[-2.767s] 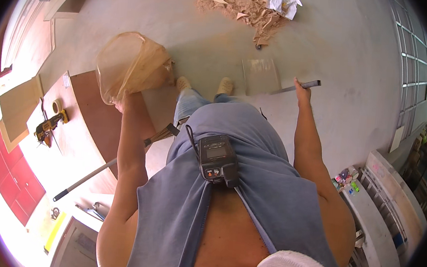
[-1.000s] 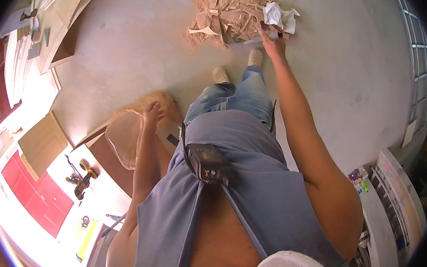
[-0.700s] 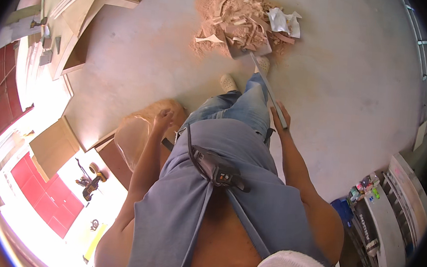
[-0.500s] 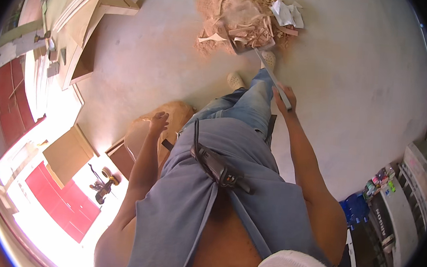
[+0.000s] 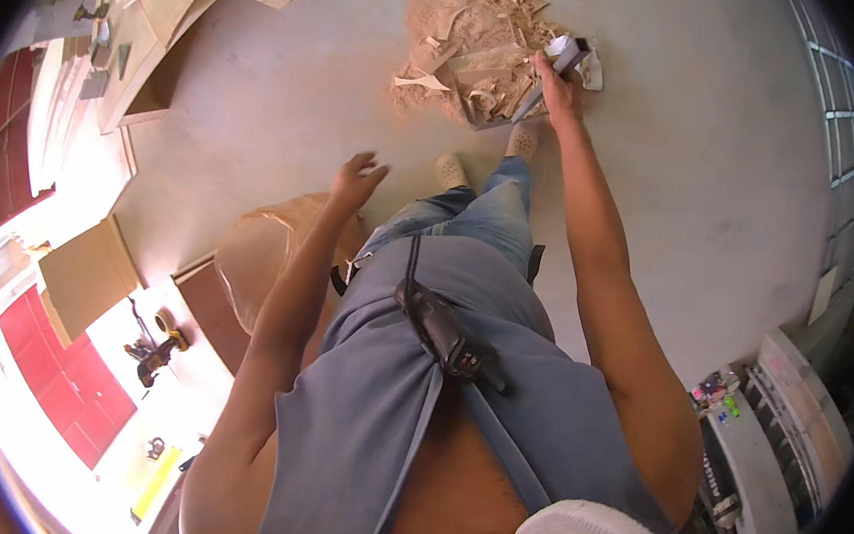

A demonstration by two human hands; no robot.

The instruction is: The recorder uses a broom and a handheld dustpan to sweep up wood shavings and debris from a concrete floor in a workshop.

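Nearest, find a black handheld device [image 5: 451, 344] hung at the front of a blue-grey sleeveless top [image 5: 586, 410]; mind its swing when bending. Below and to the left, notice a dusty, see-through plastic bag [image 5: 252, 263] slumped beside the jeans [image 5: 503, 198]. A little farther out, see the left hand [image 5: 355, 183] in mid-air, fingers apart and holding nothing; perhaps best used for steadying loose pieces from above, clear of the pan's front edge.

Next, look past two pale clogs [image 5: 451, 172] to the right hand [image 5: 559, 92], fingers clamped on the dustpan [image 5: 528, 106] by its grey handle. Find the pan just in front of the right clog, at the near side of a heap of wood shavings and offcuts [image 5: 456, 23] on the floor [image 5: 694, 188], with curls and strips already in it. Cannot tell whether its front edge meets the floor. To scoop well, press that edge flat, push in low under the heap instead of skimming its top, then tip the mouth up a touch before lifting, so as not to spill light curls. Move slowly, to raise less dust. Watch the long pale offcut [image 5: 423, 82] just left of the pan, probably liable to snag. At the heap's right edge, note crumpled white paper [image 5: 592, 71], partly hidden behind the right hand; better lifted out separately
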